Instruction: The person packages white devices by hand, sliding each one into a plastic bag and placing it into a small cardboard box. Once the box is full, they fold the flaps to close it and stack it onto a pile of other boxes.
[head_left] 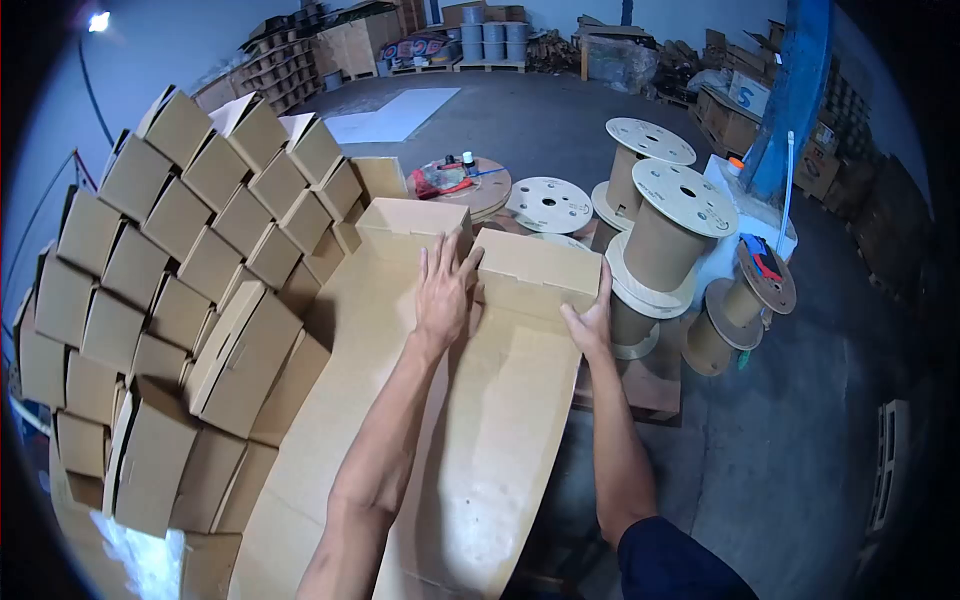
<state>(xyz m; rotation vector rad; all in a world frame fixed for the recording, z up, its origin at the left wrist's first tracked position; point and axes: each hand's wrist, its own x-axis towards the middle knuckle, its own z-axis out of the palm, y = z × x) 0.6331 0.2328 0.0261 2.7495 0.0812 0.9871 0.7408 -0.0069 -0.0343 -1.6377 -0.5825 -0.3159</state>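
Observation:
Two closed cardboard boxes stand side by side at the far end of a cardboard-covered table (pixel 500 430). My left hand (pixel 443 290) lies with its fingers stretched out over the meeting ends of the left box (pixel 405 216) and the right box (pixel 535 262). At the right box's outer end, my right hand (pixel 592 318) grips the corner, thumb on the near face and fingers along the side. The box's underside is hidden.
Stacked cardboard boxes (pixel 215 255) rise along the left side. Beyond the table's right edge stand several large spools (pixel 665 235) and a blue pillar (pixel 795 100). A red item (pixel 440 180) and small bottles lie on a round spool top (pixel 485 195).

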